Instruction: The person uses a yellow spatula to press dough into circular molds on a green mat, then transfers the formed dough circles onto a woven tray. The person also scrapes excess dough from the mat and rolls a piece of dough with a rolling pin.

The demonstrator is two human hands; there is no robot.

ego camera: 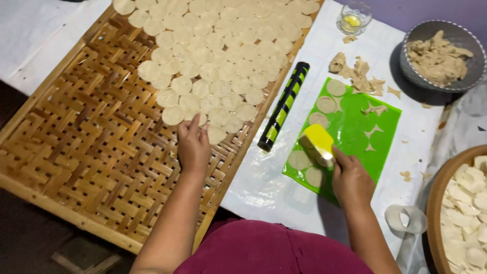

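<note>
Overhead, two bare hands work pale round dough discs. Her left hand (pixel 193 144), fingers together and curled down, presses one thin, matte disc (pixel 197 119) onto a large woven bamboo tray (pixel 86 147), at the six o'clock edge of dozens of overlapping discs. The right hand (pixel 351 178) grips a flat yellow plastic scraper (pixel 318 140), its blade tilted against a glossy green square mat (pixel 355 129) on white plastic sheeting. Six cut discs lie on the mat, with ragged offcuts at its twelve o'clock edge. One black-and-green striped rolling pin (pixel 284 105) rests between tray and mat. At two o'clock, a grey round bowl (pixel 423 35) holds lumpy dough scraps.
</note>
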